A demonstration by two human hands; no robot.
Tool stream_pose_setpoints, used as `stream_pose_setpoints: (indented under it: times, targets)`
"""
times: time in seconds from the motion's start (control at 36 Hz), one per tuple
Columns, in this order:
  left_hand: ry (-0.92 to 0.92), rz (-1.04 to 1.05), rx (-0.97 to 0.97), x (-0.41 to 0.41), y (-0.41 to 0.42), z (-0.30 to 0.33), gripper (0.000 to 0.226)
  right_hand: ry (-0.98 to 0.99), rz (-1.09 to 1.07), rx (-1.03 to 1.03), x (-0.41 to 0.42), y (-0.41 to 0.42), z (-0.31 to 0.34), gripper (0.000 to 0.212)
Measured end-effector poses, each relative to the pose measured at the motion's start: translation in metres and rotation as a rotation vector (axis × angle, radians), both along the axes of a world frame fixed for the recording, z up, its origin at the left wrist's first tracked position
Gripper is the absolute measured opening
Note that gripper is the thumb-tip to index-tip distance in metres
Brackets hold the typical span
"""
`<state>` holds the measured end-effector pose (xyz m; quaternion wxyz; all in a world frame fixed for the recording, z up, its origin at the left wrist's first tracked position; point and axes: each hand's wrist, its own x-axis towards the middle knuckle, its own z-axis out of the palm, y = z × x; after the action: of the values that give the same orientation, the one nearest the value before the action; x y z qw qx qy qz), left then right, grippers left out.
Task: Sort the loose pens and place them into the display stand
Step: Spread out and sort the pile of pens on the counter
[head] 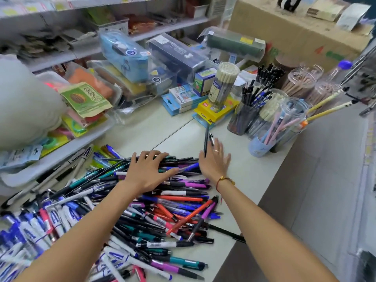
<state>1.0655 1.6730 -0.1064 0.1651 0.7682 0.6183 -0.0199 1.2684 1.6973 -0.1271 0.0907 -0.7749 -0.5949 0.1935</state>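
Reaching at frame centre, your right hand pinches dark pens upright, long axis pointing toward the pen cups at upper right — nearer that hand — while your left hand presses flat, fingers spread, on the loose pens heaped below.

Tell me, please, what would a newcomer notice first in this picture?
First, the big pile of loose pens spread over the near part of the counter. Next, the two hands at the pile's far edge: the left hand rests flat on the pens, and the right hand holds dark pens. Behind and to the right stand clear cups full of pens.
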Motion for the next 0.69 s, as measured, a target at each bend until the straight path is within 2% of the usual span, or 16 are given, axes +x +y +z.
stream_pose_setpoints:
  times: [0.11,0.19,0.22,0.31,0.36,0.44,0.53,0.58,0.69]
  targets:
    - [-0.014,-0.006,0.005,-0.014,-0.004,0.004,0.103,0.119,0.241,0.061,0.001,-0.01,0.001,0.048]
    - [-0.092,0.021,-0.024,-0.014,-0.009,0.011,0.099,0.366,0.314,0.072,-0.003,-0.022,0.001,0.048]
    - [-0.115,0.042,-0.02,-0.012,-0.009,0.013,0.094,0.46,0.314,0.058,-0.005,-0.025,0.004,0.05]
    - [-0.119,0.067,0.107,-0.001,0.001,0.017,0.058,0.693,0.32,-0.008,-0.012,-0.029,0.018,0.051]
    - [-0.111,-0.005,0.143,0.014,0.009,0.017,0.052,0.756,0.322,-0.072,-0.013,-0.032,0.03,0.049]
    - [-0.048,-0.191,0.008,0.04,0.02,0.015,0.053,0.675,0.293,-0.08,-0.003,-0.042,0.043,0.047]
    - [0.011,-0.261,-0.12,0.053,0.019,0.009,0.05,0.48,0.237,-0.052,0.027,-0.066,0.057,0.037]
    - [-0.005,-0.251,-0.113,0.051,0.011,0.007,0.048,0.301,0.245,-0.097,0.051,-0.093,0.064,0.031]
    - [-0.089,-0.17,0.006,0.037,-0.021,0.013,0.049,0.058,0.318,-0.354,0.08,-0.147,0.062,0.046]
